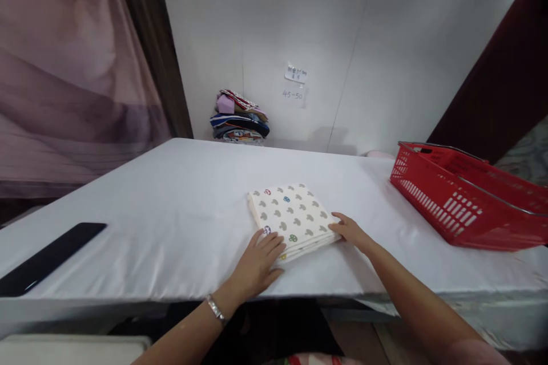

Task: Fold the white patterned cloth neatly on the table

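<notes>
Folded cloth, cream with a mushroom-like print, lay on the white table near its front edge. Left hand lay flat on its near-left corner, fingers slightly spread. Right hand touched its right edge, fingers loosely extended. Red basket sat well right.

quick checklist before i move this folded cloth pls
1. Left hand flat on the folded cloth, near corner: ok.
2. Right hand touching the cloth's right edge: ok.
3. Right hand's fingers closed on that edge: cannot tell.
4. Cloth lying flat and folded on the table: ok.
5. Red basket apart from the cloth, to its right: ok.
6. Room inside the basket: cannot tell.
</notes>
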Demonstrator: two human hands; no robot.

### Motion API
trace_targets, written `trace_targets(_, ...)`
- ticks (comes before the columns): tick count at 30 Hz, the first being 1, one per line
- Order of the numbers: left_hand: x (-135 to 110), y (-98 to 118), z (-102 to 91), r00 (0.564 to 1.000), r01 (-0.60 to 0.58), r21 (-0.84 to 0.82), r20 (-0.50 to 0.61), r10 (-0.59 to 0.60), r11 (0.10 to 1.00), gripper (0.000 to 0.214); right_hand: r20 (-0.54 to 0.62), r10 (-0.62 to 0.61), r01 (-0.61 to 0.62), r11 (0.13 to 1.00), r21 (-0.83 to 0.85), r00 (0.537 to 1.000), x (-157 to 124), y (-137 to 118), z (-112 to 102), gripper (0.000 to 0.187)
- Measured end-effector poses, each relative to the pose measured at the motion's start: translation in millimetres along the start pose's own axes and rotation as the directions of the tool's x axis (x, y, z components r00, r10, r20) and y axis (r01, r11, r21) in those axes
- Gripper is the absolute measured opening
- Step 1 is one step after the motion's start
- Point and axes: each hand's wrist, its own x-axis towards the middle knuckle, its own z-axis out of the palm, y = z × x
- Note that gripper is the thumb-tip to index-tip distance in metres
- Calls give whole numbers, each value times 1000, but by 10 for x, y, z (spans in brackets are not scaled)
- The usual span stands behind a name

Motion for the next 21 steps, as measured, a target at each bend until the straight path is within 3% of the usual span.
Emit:
trace_targets(2, 45, 87, 0, 999, 48, 10, 16, -48, 999, 49, -26, -9, 10, 999, 33, 1000, -26, -23, 25, 65)
trace_targets(5, 138, 247, 47, 992, 126, 42, 15, -127, 991, 57, -17, 23, -19, 971, 237, 1000, -71, -79, 55, 62)
trace_targets(11, 454, 580, 258, 973, 232, 47, -25, -231, 972, 77, 24, -3, -11, 819, 574, 1000, -209, -269, 130, 53)
trace_targets(16, 757, 699, 367, 946, 316, 12, -84, -314, 949, 80, -34, -43, 55, 790, 611, 998, -298, -443, 206, 51)
trace_targets(21, 839, 674, 300, 925, 371, -8, -91, -370, 929, 73, -65, -70, 95, 777, 622, 995, -394, -550, 269, 56)
